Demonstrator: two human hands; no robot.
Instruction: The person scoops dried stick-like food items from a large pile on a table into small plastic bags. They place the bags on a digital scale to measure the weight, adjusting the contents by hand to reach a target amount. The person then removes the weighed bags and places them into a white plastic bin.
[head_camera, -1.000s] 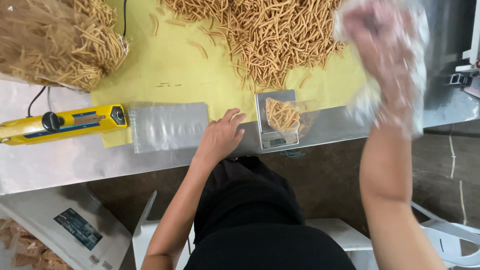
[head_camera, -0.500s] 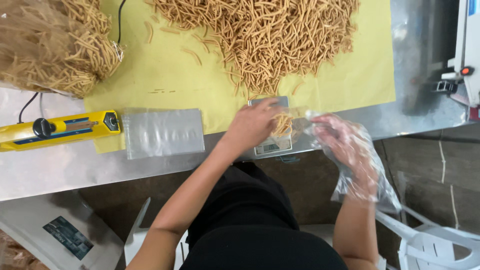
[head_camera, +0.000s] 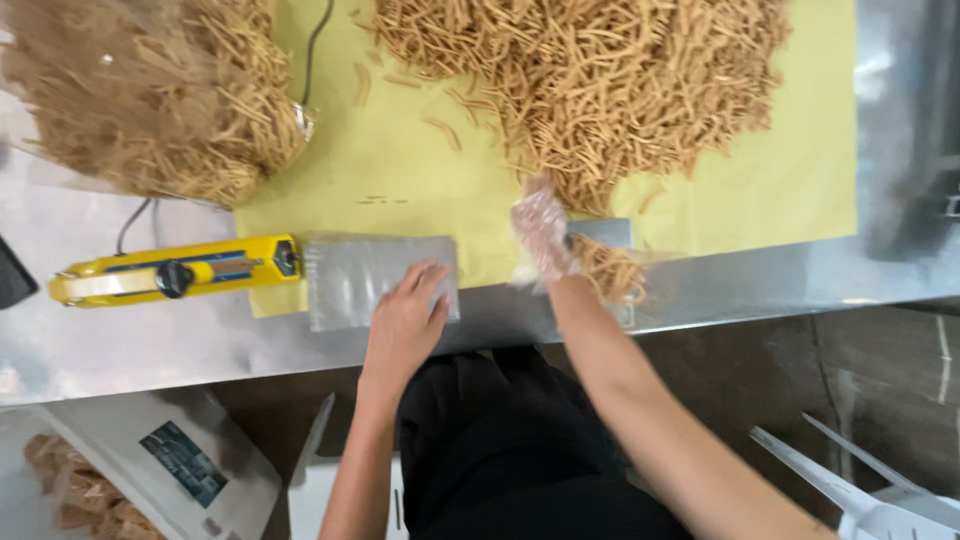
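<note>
Both hands have swapped places since half a second ago: my bare left hand (head_camera: 405, 320) has left the small silver weighing scale (head_camera: 605, 262) and now lies on the stack of clear flat plastic pouches (head_camera: 375, 277), fingers spread and flat, gripping nothing that I can see. My right hand (head_camera: 543, 235), in a thin clear plastic glove, has come up from below the table edge and rests at the near rim of the loose heap of tan fried snack sticks (head_camera: 590, 90); its fingers look loosely curled, though the blur keeps me from telling whether they pinch any sticks. I read this as one portion weighed and a fresh pouch being picked.

Counted: two hands, one scale carrying one small portion of sticks (head_camera: 612, 272), one pouch stack, one yellow hand-held sealer (head_camera: 175, 275), one loose heap, one bulging clear bag of sticks (head_camera: 150, 95), one yellow sheet (head_camera: 400, 170).
</note>
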